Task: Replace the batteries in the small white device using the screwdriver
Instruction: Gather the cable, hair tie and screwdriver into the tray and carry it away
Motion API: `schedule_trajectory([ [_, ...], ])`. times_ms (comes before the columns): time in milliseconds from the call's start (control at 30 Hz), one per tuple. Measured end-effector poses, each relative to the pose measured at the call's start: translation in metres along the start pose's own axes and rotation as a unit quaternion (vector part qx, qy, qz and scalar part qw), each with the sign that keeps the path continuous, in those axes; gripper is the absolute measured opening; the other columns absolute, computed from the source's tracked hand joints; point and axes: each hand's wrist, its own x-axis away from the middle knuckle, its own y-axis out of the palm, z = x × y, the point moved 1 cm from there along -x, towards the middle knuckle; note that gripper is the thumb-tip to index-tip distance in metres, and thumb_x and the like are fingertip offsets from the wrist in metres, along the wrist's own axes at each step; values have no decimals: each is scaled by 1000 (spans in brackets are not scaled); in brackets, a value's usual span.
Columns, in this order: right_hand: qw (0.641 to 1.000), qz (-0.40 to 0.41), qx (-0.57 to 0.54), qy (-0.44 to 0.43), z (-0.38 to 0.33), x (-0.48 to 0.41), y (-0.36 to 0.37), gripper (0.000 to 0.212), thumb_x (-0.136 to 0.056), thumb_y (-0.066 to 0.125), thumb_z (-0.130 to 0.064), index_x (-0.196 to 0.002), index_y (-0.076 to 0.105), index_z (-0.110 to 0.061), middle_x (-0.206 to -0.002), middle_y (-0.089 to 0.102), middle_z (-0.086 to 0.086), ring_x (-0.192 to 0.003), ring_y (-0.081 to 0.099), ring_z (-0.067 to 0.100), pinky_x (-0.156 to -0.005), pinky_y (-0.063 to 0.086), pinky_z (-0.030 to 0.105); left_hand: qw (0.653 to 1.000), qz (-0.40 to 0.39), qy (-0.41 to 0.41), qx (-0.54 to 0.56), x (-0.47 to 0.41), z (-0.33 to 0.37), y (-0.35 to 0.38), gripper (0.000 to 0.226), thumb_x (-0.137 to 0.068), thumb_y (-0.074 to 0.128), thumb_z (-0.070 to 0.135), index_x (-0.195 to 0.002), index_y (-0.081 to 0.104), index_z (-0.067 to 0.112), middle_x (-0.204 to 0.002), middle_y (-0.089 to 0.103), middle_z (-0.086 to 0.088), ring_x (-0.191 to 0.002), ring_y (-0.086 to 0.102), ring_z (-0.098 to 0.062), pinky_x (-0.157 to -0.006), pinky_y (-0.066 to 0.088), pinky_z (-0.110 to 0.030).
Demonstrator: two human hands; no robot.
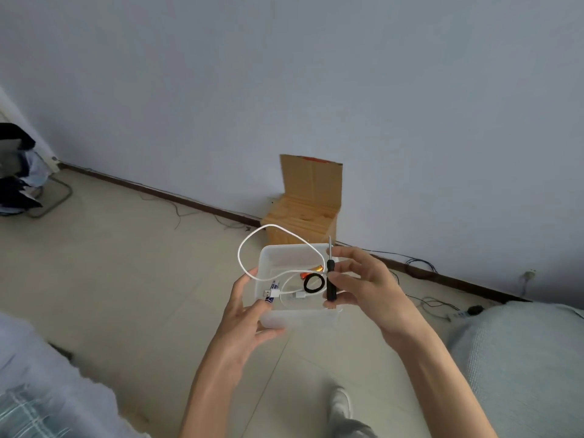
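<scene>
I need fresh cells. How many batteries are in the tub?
2 visible: an orange battery beside the black ring, and a blue-white battery at the tub's left side, partly under the USB plug. Others may be hidden.

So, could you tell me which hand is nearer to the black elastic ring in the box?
Right. The right hand holds the screwdriver just right of the black ring; the left hand grips the box at its near-left corner, farther away.

One screwdriver (330,281), one tub (284,257), one cable (275,292).
</scene>
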Motion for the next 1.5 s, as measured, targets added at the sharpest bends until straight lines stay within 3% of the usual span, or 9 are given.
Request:
schedule_trajectory([
  [100, 1000, -11, 1, -2, -4, -67, 11, 31, -102, 59, 8, -129, 65, -6, -106, 60, 27, -70, 69, 26, -73, 66, 41, 1000, 14, 3, -3, -59, 15, -13, 58, -99, 62, 10, -132, 61, 58, -135, 70, -8, -119, 73, -33, -94, 65, -49],
  [300, 999, -34, 2, -4, -34, -207, 36, 32, -102, 58, 10, -130, 65, -4, -110, 59, 38, -78, 68, 31, -79, 64, 50, 1000, 25, 3, -16, -177, 68, -44, 60, -99, 60, 8, -133, 60, 58, -128, 70, -19, -121, 68, -44, -94, 65, -49],
  [367, 999, -37, 4, -9, -45, -248, 47, 31, -102, 59, 9, -129, 65, -5, -105, 59, 31, -78, 69, 30, -78, 66, 47, 999, 27, 13, -10, -214, 87, -56, 58, -101, 61, 10, -134, 60, 58, -127, 72, -13, -118, 71, -41, -94, 66, -48],
  [633, 1000, -26, 2, 9, -62, -378, 75, 32, -101, 59, 9, -130, 66, -4, -119, 61, 39, -84, 69, 33, -78, 67, 47, 999, 35, 14, 7, -354, 131, -91, 59, -99, 64, 9, -135, 59, 56, -136, 71, -1, -119, 74, -29, -93, 65, -50],
  [933, 998, 62, 2, 25, -61, -542, 89, 34, -102, 59, 8, -132, 65, -7, -120, 62, 39, -89, 69, 46, -83, 67, 50, 999, -43, 7, -12, -569, 172, -112, 62, -95, 71, 12, -139, 59, 54, -135, 72, 6, -112, 77, -20, -90, 66, -50],
  [1100, 988, 144, -3, 50, -60, -623, 89, 36, -103, 58, 7, -136, 63, -6, -122, 62, 35, -103, 67, 57, -83, 66, 51, 993, -110, -24, -23, -683, 197, -107, 70, -74, 78, 23, -133, 62, 58, -134, 73, 1, -118, 75, -24, -92, 65, -53],
  [1233, 978, 190, -14, 83, -37, -672, 86, 35, -103, 59, 7, -135, 63, -5, -117, 64, 32, -83, 70, 40, -82, 66, 51, 985, -156, -64, -28, -758, 193, -102, 75, -67, 84, 28, -133, 63, 55, -132, 75, -2, -120, 74, -26, -96, 63, -55],
  [1367, 968, 216, -15, 127, 1, -713, 74, 35, -102, 61, 5, -132, 67, -12, -103, 68, 18, -80, 72, 26, -86, 66, 53, 978, -171, -104, -61, -824, 175, -93, 82, -62, 90, 32, -136, 61, 54, -120, 79, -11, -110, 78, -25, -96, 64, -51],
  [1500, 957, 239, -29, 159, 56, -752, 55, 37, -101, 61, 7, -128, 69, -17, -106, 66, 23, -81, 74, 28, -74, 67, 47, 972, -181, -131, -73, -891, 135, -82, 71, -83, 85, 19, -141, 58, 49, -127, 76, -11, -115, 77, -28, -96, 65, -46],
])
